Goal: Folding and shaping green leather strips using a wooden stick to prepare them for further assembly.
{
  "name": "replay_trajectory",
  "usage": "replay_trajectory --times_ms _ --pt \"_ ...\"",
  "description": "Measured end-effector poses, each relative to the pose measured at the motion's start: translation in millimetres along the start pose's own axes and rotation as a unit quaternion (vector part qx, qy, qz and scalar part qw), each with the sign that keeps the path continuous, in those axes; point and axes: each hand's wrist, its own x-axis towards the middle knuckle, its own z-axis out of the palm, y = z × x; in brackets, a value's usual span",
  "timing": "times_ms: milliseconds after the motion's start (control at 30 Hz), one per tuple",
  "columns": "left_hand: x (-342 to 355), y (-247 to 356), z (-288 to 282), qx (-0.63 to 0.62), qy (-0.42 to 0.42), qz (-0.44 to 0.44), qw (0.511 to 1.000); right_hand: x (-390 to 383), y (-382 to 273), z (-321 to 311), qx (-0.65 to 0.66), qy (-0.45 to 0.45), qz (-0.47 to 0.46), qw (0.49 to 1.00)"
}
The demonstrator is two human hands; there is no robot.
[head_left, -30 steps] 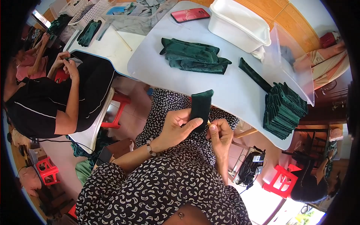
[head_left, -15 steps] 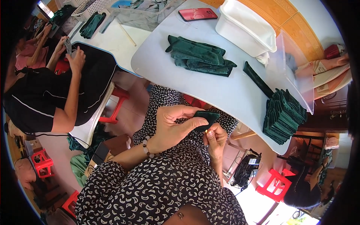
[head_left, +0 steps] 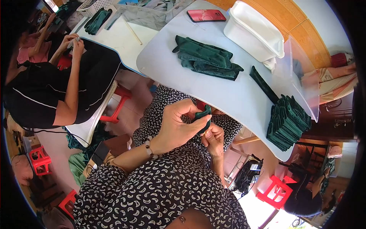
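A small folded piece of dark green velvet fabric is pinched between the thumb and fingers of my left hand, above my lap. Just below it, my right hand is closed in a pinch around what looks like a thin pale stick; only a short bit of it shows. The right fingertips are close against the fabric's lower edge. On the table ahead lies a loose pile of green velvet strips. To the right stands a tight stack of folded velvet pieces, with one long strip beside it.
The white table carries a red phone, a white plastic bin and a clear plastic box. At left, a co-worker in black handles grey material. Red stools and a black bag stand on the floor.
The velvet piece in my left hand has gone from lying flat to bunched and curled upright. My right hand has shifted slightly left, under it. The co-worker's hands have come together.
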Motion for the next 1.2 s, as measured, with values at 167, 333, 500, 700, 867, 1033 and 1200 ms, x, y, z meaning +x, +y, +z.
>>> replay_trajectory --times_ms 167,333,500,700,867,1033,1200 --pt "1.9 10.7 1.7 -0.030 0.015 0.013 0.999 0.3 -1.9 5.5 0.011 0.006 -0.009 1.000" --pt "-5.4 2.9 -5.0 -0.202 0.015 -0.057 0.978 -0.7 -9.7 13.3 -0.003 0.049 -0.031 0.998" --pt "-11.6 -18.3 -5.7 -0.207 0.065 -0.011 0.976 -6.8 -9.4 20.7 -0.025 0.102 -0.045 0.993" --pt "-17.6 -26.7 -4.1 -0.261 0.070 -0.029 0.962 -10.8 -10.1 23.2 0.036 0.132 -0.043 0.990" --pt "3.4 2.2 -8.7 -0.342 0.027 -0.067 0.937 -14.1 -19.4 20.4 -0.093 0.095 -0.066 0.989" --pt "0.3 -22.2 -21.4 -0.296 -0.039 -0.080 0.951 -16.9 -23.6 24.1 -0.083 0.109 -0.049 0.989" --pt "-3.5 -19.1 -16.0 -0.366 -0.008 -0.068 0.928 -21.3 -9.3 33.4 0.000 0.126 -0.088 0.988"
